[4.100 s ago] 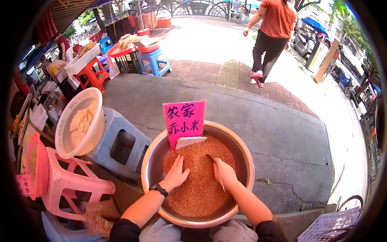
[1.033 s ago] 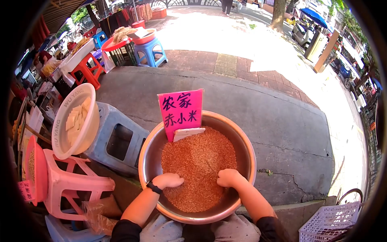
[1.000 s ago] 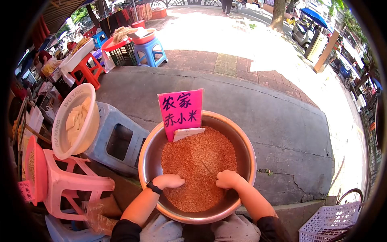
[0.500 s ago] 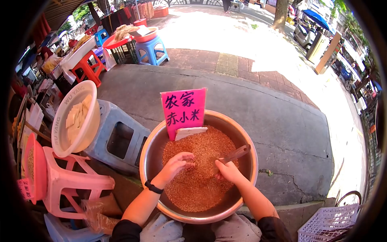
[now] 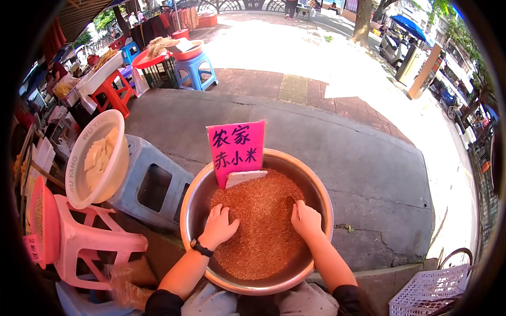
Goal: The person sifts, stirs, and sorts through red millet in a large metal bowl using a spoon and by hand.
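Observation:
A wide metal basin stands at my knees, filled with reddish-brown grain. My left hand, with a black band at the wrist, lies on the grain at the left side. Its thumb is spread from the fingers and it holds nothing I can see. My right hand is closed at the right side of the grain. Only a small dark end of the brown-handled scoop shows by its fingers; the rest is hidden. A pink sign with black handwriting stands at the basin's back, with a white piece before it.
To the left, a tilted white bowl of pale yellow blocks leans by a grey-blue stool. Below it are a pink stool and a plastic bag. A white basket sits at lower right. Farther back are stools and stalls.
My left hand has come down onto the grain, lower and to the left. My right hand has moved right, and the scoop's handle that stuck up is now mostly out of sight. The view shifted slightly.

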{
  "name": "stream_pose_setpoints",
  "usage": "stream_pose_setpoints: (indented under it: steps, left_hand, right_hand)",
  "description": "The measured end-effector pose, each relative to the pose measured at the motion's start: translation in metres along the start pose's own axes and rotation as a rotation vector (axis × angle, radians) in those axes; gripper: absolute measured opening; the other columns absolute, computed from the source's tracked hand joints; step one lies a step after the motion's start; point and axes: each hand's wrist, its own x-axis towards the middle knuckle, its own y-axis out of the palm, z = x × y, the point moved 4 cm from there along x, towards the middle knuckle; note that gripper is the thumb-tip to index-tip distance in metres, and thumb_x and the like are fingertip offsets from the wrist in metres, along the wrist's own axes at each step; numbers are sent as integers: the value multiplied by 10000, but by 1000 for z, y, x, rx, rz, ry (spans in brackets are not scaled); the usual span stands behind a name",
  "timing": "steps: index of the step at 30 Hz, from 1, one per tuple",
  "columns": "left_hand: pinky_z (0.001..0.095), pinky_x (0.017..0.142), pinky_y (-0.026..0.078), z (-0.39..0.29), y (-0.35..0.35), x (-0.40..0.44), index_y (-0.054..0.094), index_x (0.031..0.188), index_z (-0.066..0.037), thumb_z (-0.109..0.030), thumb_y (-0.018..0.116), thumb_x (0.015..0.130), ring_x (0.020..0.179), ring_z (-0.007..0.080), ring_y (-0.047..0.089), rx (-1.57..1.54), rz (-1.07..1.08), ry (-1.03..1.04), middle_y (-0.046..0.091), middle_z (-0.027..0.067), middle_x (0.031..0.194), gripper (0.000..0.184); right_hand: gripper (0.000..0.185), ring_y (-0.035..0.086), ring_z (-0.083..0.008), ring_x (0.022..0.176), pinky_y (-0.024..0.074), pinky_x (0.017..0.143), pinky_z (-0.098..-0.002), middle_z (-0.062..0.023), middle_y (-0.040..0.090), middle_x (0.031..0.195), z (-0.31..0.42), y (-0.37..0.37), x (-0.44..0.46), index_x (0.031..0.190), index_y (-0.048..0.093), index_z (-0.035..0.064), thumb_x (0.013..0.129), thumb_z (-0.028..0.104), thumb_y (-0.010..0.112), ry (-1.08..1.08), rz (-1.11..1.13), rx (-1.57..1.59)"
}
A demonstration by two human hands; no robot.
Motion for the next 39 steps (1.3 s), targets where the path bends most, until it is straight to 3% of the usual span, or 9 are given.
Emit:
stream_pose_setpoints:
  steps: [7, 10, 13, 14, 17, 26, 29, 32, 39]
  left_hand:
    - [363, 939, 400, -11, -5, 6, 501, 1176, 33, -174, 554, 835, 1110, 295, 509, -390, 166, -5, 503, 193, 1204, 402]
    - [328, 935, 403, -27, -10, 5, 492, 1198, 27, -98, 536, 852, 1141, 240, 496, -942, 326, -51, 512, 141, 1211, 371]
    - [310, 933, 403, -22, -13, 8, 490, 1211, 22, -39, 500, 868, 1162, 201, 477, -980, 125, 48, 519, 113, 1199, 348]
    - [327, 949, 395, -11, -7, 11, 488, 1202, 31, -83, 521, 851, 1162, 240, 482, -872, 18, 37, 516, 158, 1202, 371]
    - [348, 923, 415, 3, -4, 12, 516, 1142, 48, -134, 540, 825, 1094, 290, 524, -406, -138, 15, 539, 209, 1142, 366]
    - [372, 773, 476, -4, -6, 7, 583, 968, 54, -138, 546, 805, 863, 313, 602, -384, -43, -60, 596, 208, 927, 255]
    - [355, 747, 481, -6, -8, 7, 585, 955, 50, -121, 546, 802, 830, 293, 607, -426, -52, -40, 595, 195, 900, 232]
    - [349, 735, 483, -4, -5, 8, 588, 944, 46, -118, 549, 802, 814, 280, 609, -426, -55, 0, 593, 183, 878, 221]
    - [356, 737, 480, -5, -5, 7, 596, 921, 42, -124, 556, 800, 811, 293, 603, -433, -55, -3, 593, 186, 867, 209]
  right_hand:
    - [154, 582, -374, 625, 451, 562, -421, -179, 581, 646, 7, 3, -3, 827, 526, 51, 885, 191, 502, -4, 72, 335]
    - [187, 607, -385, 750, 466, 653, -442, -210, 615, 773, 9, 3, -1, 909, 542, 56, 907, 227, 465, 9, 122, 494]
    - [184, 615, -294, 714, 467, 646, -374, -157, 606, 756, 4, 2, 1, 935, 567, 24, 916, 183, 478, 40, -20, 561]
    - [163, 613, -360, 709, 464, 624, -413, -186, 611, 746, 5, -1, 2, 941, 554, 55, 912, 192, 470, 35, -52, 560]
    - [144, 615, -352, 703, 465, 613, -401, -189, 606, 735, 9, -8, 1, 918, 561, 47, 903, 166, 481, 1, -112, 451]
    - [179, 583, -370, 629, 459, 602, -421, -198, 590, 688, 3, 9, 3, 891, 562, 18, 896, 170, 469, -45, -20, 369]
    - [199, 584, -304, 555, 472, 549, -378, -155, 581, 632, -12, 29, 6, 882, 555, 8, 907, 182, 463, -61, -8, 501]
    - [249, 544, -125, 506, 428, 454, -275, -51, 554, 598, -11, 29, 6, 833, 536, 25, 939, 227, 436, 260, 251, 819]
    - [269, 524, -107, 463, 424, 419, -242, -42, 550, 592, -16, 38, 7, 825, 534, 26, 938, 245, 426, 385, 419, 881]
